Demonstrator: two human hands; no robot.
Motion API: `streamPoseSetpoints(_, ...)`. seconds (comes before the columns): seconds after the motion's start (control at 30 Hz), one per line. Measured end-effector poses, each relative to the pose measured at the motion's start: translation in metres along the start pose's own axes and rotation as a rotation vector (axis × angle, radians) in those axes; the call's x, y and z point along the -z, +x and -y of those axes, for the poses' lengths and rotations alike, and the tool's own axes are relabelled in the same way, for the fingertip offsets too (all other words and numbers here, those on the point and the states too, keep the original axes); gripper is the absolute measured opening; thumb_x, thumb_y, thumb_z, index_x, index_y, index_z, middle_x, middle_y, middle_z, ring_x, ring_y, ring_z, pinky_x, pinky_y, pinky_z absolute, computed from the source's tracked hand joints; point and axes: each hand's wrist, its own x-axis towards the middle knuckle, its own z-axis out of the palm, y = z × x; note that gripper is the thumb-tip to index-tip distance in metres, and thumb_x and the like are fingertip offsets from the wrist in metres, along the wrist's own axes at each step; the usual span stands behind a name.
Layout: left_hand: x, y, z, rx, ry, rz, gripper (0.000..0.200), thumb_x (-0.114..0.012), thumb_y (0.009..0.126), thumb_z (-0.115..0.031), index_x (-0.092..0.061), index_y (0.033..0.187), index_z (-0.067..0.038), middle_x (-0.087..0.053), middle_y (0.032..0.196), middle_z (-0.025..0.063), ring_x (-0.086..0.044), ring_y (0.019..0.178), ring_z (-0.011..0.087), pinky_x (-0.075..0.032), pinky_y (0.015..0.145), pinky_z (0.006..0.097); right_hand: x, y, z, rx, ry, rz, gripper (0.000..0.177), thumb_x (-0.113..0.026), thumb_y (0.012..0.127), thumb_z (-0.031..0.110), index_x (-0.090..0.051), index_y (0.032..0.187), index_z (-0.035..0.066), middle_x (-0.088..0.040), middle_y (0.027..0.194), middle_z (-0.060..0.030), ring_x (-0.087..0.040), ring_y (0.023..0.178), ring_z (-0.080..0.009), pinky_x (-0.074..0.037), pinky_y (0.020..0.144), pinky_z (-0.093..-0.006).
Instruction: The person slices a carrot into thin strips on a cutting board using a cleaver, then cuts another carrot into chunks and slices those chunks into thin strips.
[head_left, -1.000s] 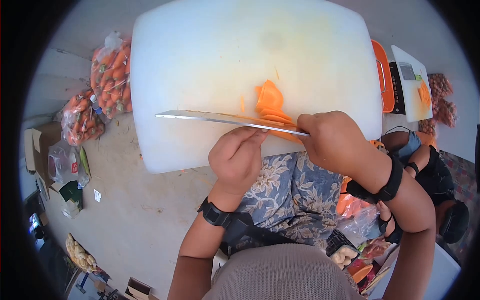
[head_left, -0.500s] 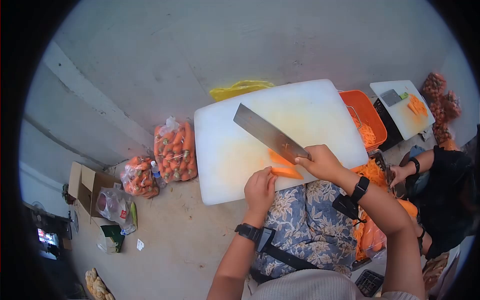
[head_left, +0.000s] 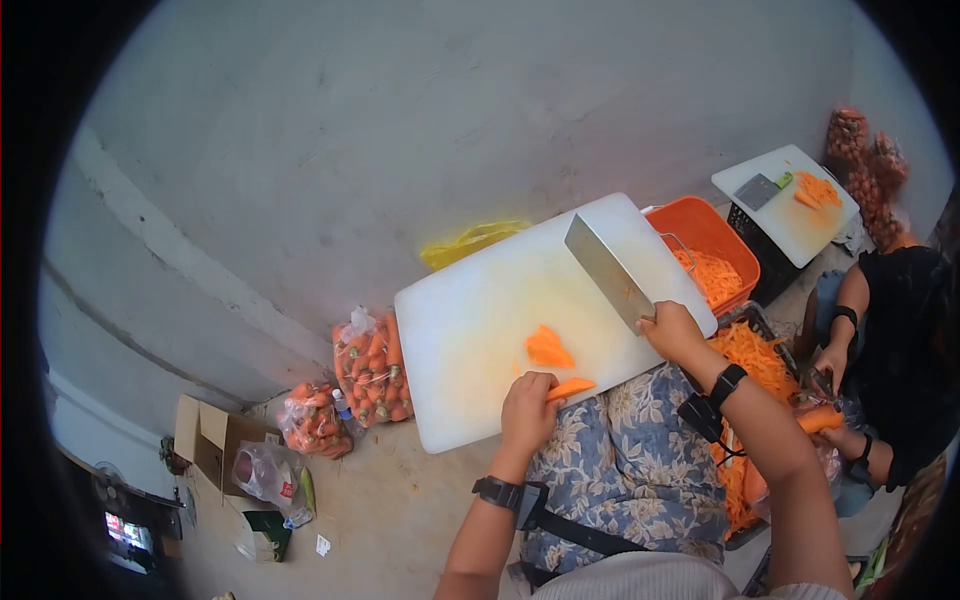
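My right hand [head_left: 675,332] is wrapped round the handle of a cleaver [head_left: 606,268], whose broad blade is over the right part of the white cutting board [head_left: 470,310]. Between the fingers of my left hand [head_left: 528,412] is a carrot piece [head_left: 572,389], at the board's near edge. Several flat carrot slices [head_left: 548,347] lie on the board, just beyond my left hand and apart from the blade. My left fingertips are partly hidden from above.
Beyond the board's right end stands an orange bucket [head_left: 686,217] with shredded carrot. A co-worker's hand [head_left: 832,362] is near a carrot [head_left: 820,419] at right. Another cutting board [head_left: 775,229] bears a cleaver. Bagged carrots [head_left: 372,370] and a cardboard box [head_left: 205,450] are left.
The cleaver has moved right, away from the carrot slices. My left hand now has the carrot piece nearer the board's edge, apart from the slices. The whole view has tilted.
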Motion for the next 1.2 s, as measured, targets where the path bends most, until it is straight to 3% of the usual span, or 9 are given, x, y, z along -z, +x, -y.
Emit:
streamPoseSetpoints(0.13, 0.039, 0.001, 0.016, -0.003, -0.074, -0.216, 0.024, -0.072, 0.075, -0.005, -0.059, 0.094, -0.001, -0.06, 0.089, 0.0136, -0.059, 0.087, 0.0321, -0.047, 0.077, 0.04, -0.004, 0.001, -0.004, 0.004, 0.083, -0.03, 0.032, -0.066, 0.084, 0.026, -0.068, 0.09, -0.005, -0.067, 0.088, -0.0264, -0.066, 0.087, -0.0407, -0.052, 0.079, -0.0453)
streamPoseSetpoints(0.27, 0.092, 0.034, 0.022, 0.061, -0.08, -0.737, 0.019, -0.068, 0.084, -0.009, -0.058, 0.097, 0.001, -0.058, 0.094, 0.0127, -0.056, 0.086, 0.0295, -0.046, 0.076, 0.039, -0.005, -0.01, 0.007, 0.041, -0.011, 0.013, 0.026, -0.064, 0.086, 0.022, -0.067, 0.087, -0.004, -0.068, 0.086, -0.0251, -0.066, 0.084, -0.0402, -0.052, 0.076, -0.046)
streamPoseSetpoints(0.37, 0.072, 0.045, 0.047, 0.04, 0.172, -0.751, 0.021, -0.068, 0.083, -0.009, -0.059, 0.099, 0.0, -0.058, 0.097, 0.0133, -0.055, 0.088, 0.0305, -0.046, 0.076, 0.0397, -0.009, -0.013, 0.013, 0.078, -0.041, 0.009, 0.023, -0.063, 0.087, 0.02, -0.066, 0.085, -0.003, -0.067, 0.084, -0.0243, -0.066, 0.081, -0.0399, -0.052, 0.075, -0.0468)
streamPoseSetpoints(0.47, 0.01, 0.032, 0.108, 0.257, 0.376, -0.429, 0.03, -0.075, 0.076, -0.011, -0.06, 0.101, -0.002, -0.06, 0.094, 0.0134, -0.056, 0.089, 0.0332, -0.045, 0.082, 0.0432, -0.015, -0.019, 0.012, 0.095, -0.083, 0.004, 0.021, -0.062, 0.087, 0.019, -0.067, 0.085, -0.002, -0.067, 0.083, -0.0234, -0.066, 0.081, -0.0399, -0.052, 0.075, -0.0472)
streamPoseSetpoints(0.73, 0.03, 0.032, 0.062, 0.352, 0.313, -0.501, 0.053, -0.075, 0.073, -0.004, -0.057, 0.123, -0.002, -0.053, 0.117, 0.0169, -0.049, 0.112, 0.0355, -0.04, 0.097, 0.0442, -0.003, 0.003, 0.017, -0.004, -0.089, 0.082, 0.025, -0.065, 0.085, 0.02, -0.068, 0.091, -0.004, -0.068, 0.093, -0.0257, -0.066, 0.089, -0.0397, -0.052, 0.079, -0.0457)
streamPoseSetpoints(0.87, 0.017, 0.036, 0.05, 0.203, 0.261, -0.534, 0.048, -0.074, 0.076, -0.007, -0.058, 0.121, -0.004, -0.055, 0.117, 0.0168, -0.051, 0.109, 0.0361, -0.042, 0.095, 0.0443, 0.0, 0.011, 0.016, -0.022, -0.124, 0.07, 0.028, -0.066, 0.082, 0.022, -0.068, 0.089, -0.005, -0.068, 0.09, -0.0253, -0.067, 0.088, -0.0389, -0.053, 0.079, -0.0442)
streamPoseSetpoints(0.93, 0.009, 0.046, 0.047, 0.046, -0.002, -0.326, 0.046, -0.074, 0.076, -0.009, -0.059, 0.119, -0.005, -0.057, 0.115, 0.0174, -0.055, 0.106, 0.0358, -0.045, 0.091, 0.0437, 0.005, 0.009, 0.021, -0.045, -0.118, 0.085, 0.027, -0.065, 0.082, 0.02, -0.068, 0.092, -0.005, -0.068, 0.092, -0.0258, -0.067, 0.09, -0.0394, -0.053, 0.08, -0.0442)
streamPoseSetpoints(0.97, 0.004, 0.051, 0.044, -0.027, 0.062, -0.295, 0.049, -0.078, 0.073, -0.011, -0.059, 0.117, -0.005, -0.06, 0.111, 0.0174, -0.058, 0.104, 0.0353, -0.047, 0.089, 0.043, 0.006, 0.007, 0.023, -0.063, -0.107, 0.106, 0.027, -0.064, 0.082, 0.019, -0.069, 0.094, -0.005, -0.068, 0.095, -0.0264, -0.067, 0.091, -0.0399, -0.053, 0.081, -0.0442)
streamPoseSetpoints(1.2, -0.005, 0.059, 0.036, 0.072, -0.012, 0.009, 0.059, -0.084, 0.065, -0.011, -0.059, 0.118, -0.004, -0.06, 0.114, 0.0171, -0.057, 0.108, 0.0362, -0.047, 0.093, 0.0436, 0.002, 0.007, 0.021, -0.075, -0.112, 0.094, 0.027, -0.065, 0.082, 0.019, -0.068, 0.093, -0.005, -0.068, 0.095, -0.0261, -0.067, 0.092, -0.0396, -0.053, 0.081, -0.044)
